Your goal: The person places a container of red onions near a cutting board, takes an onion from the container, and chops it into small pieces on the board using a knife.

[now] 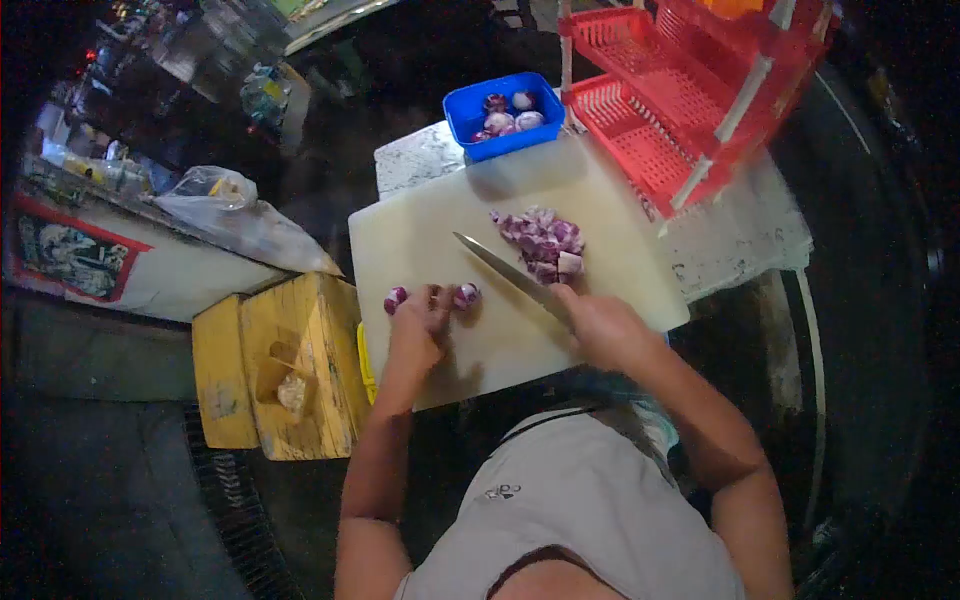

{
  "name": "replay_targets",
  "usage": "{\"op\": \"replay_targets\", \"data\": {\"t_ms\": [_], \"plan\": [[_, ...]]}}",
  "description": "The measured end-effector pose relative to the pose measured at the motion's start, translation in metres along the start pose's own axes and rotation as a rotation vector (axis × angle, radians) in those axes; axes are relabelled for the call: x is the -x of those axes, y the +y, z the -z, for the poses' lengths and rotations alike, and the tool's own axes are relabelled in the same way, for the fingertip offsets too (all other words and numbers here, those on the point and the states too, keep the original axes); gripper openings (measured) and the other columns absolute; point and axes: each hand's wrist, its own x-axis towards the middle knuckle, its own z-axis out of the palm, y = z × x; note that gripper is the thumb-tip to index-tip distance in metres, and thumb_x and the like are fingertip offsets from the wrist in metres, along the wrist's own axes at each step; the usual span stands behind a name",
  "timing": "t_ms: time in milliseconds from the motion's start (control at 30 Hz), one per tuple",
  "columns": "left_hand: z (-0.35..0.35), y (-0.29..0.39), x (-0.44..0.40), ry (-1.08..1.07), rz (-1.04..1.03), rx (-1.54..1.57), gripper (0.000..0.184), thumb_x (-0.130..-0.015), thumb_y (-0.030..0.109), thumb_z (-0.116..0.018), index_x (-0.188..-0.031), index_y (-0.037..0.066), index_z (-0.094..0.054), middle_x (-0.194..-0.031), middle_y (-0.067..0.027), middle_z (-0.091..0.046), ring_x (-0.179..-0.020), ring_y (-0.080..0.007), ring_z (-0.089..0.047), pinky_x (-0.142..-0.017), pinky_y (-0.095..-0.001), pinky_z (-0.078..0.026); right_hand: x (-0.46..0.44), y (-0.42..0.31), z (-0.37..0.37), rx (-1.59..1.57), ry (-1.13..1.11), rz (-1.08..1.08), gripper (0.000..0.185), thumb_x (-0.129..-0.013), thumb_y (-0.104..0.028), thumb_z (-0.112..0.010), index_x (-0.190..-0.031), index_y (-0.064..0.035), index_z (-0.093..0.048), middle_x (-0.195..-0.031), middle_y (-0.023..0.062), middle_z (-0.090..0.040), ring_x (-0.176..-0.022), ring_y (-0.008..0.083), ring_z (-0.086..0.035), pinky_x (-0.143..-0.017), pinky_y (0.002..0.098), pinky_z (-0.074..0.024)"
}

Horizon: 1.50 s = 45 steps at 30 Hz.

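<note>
My right hand (608, 325) grips the handle of a long kitchen knife (508, 271), its blade slanting up and left just above or on the white cutting board (640, 250). My left hand (423, 318) is low over the board's left part, fingers bent down. A red onion piece (466, 296) sits at the fingertips on its right side, apparently pinched there. Another red onion piece (395, 300) lies against the hand's left side. Beyond the blade is a pile of chopped red onion (540, 240), with larger chunks at its near end.
A blue basket (503, 148) holding several red onions stands at the board's far edge. The red plastic rack (690, 110) rises at the back right. Left of the board is a yellow wooden box (300, 365) with a small container (290, 390). A plastic bag (235, 210) lies beyond.
</note>
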Motion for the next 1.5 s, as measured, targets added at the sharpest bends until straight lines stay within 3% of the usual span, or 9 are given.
{"op": "replay_targets", "data": {"t_ms": [33, 100, 300, 433, 667, 767, 867, 1233, 1500], "plan": [[-0.002, 0.0, 0.001, -0.01, -0.003, 0.007, 0.037, -0.094, 0.018, -0.066, -0.127, 0.002, -0.061, -0.1, -0.0204, -0.071, -0.095, -0.0404, -0.068, -0.083, -0.0456, -0.054, 0.002, 0.003, -0.002, -0.017, 0.065, 0.046, 0.066, -0.083, -0.008, -0.064, -0.145, -0.0018, -0.04, -0.088, 0.0234, -0.07, -0.082, 0.0428, -0.069, -0.072, 0.0546, -0.0539], [-0.008, -0.002, 0.001, 0.095, 0.574, 0.487, 0.037, -0.096, 0.016, -0.064, -0.129, 0.001, -0.059, -0.107, -0.0231, -0.069, -0.093, -0.0391, -0.069, -0.083, -0.0442, -0.054, 0.005, 0.005, -0.002, -0.027, 0.131, 0.095, 0.069, -0.083, -0.007, -0.063, -0.147, -0.0031, -0.039, -0.089, 0.024, -0.07, -0.081, 0.0432, -0.069, -0.073, 0.0546, -0.0536], [-0.025, 0.0, -0.005, 0.001, 0.097, 0.283, 0.032, -0.092, 0.009, -0.068, -0.123, 0.004, -0.062, -0.102, -0.0205, -0.066, -0.086, -0.0354, -0.067, -0.079, -0.0418, -0.054, 0.005, -0.005, 0.005, -0.047, -0.018, -0.013, 0.082, -0.084, -0.007, -0.062, -0.159, -0.0143, -0.028, -0.088, 0.0249, -0.068, -0.076, 0.0412, -0.069, -0.066, 0.0531, -0.054], [-0.039, 0.0, -0.013, 0.007, 0.229, 0.322, 0.024, -0.089, 0.008, -0.071, -0.111, 0.006, -0.065, -0.102, -0.0175, -0.067, -0.086, -0.0333, -0.069, -0.075, -0.0405, -0.056, 0.008, -0.005, 0.005, 0.018, 0.088, 0.058, 0.087, -0.087, -0.008, -0.06, -0.163, -0.016, -0.019, -0.089, 0.0247, -0.069, -0.079, 0.0418, -0.069, -0.069, 0.0537, -0.0536], [-0.04, 0.002, -0.015, 0.071, 0.226, 0.364, 0.02, -0.088, 0.014, -0.074, -0.105, 0.005, -0.067, -0.097, -0.0169, -0.069, -0.085, -0.0323, -0.069, -0.075, -0.0406, -0.056, -0.001, -0.015, 0.024, 0.151, -0.143, -0.044, 0.086, -0.087, -0.009, -0.058, -0.163, -0.0173, -0.019, -0.091, 0.0243, -0.07, -0.08, 0.0411, -0.07, -0.065, 0.053, -0.0542], [-0.04, 0.005, -0.013, 0.106, 0.249, 0.427, 0.019, -0.089, 0.017, -0.073, -0.102, 0.005, -0.067, -0.094, -0.0171, -0.069, -0.084, -0.0322, -0.069, -0.075, -0.041, -0.056, -0.002, -0.017, 0.024, 0.144, 0.086, 0.018, 0.086, -0.087, -0.008, -0.059, -0.163, -0.0189, -0.019, -0.09, 0.0231, -0.071, -0.08, 0.0405, -0.071, -0.063, 0.0529, -0.0542], [-0.039, 0.005, -0.009, 0.121, 0.212, 0.447, 0.019, -0.089, 0.018, -0.073, -0.102, 0.005, -0.067, -0.095, -0.0171, -0.07, -0.083, -0.0323, -0.07, -0.074, -0.0416, -0.057, -0.007, -0.025, 0.042, 0.231, -0.123, 0.003, 0.085, -0.086, -0.008, -0.058, -0.162, -0.0195, -0.021, -0.089, 0.0216, -0.071, -0.08, 0.0398, -0.071, -0.062, 0.0522, -0.0544], [-0.023, 0.008, -0.006, -0.014, 0.352, 0.526, 0.04, -0.095, 0.022, -0.068, -0.128, 0.003, -0.058, -0.104, -0.0239, -0.071, -0.093, -0.0391, -0.07, -0.085, -0.0445, -0.055, 0.008, -0.021, 0.036, 0.13, -0.001, -0.086, 0.076, -0.09, -0.006, -0.055, -0.159, -0.0292, -0.031, -0.09, 0.0233, -0.069, -0.079, 0.0432, -0.068, -0.069, 0.0534, -0.0527], [-0.009, -0.004, -0.023, -0.186, 0.323, 0.449, 0.057, -0.096, 0.014, -0.065, -0.147, 0.006, -0.041, -0.102, -0.023, -0.072, -0.093, -0.0354, -0.072, -0.086, -0.0422, -0.055, 0.064, -0.003, 0.023, 0.024, 0.037, 0.049, 0.074, -0.088, -0.001, -0.053, -0.157, -0.0234, -0.036, -0.087, 0.0194, -0.07, -0.076, 0.0408, -0.07, -0.067, 0.0526, -0.054]]}}
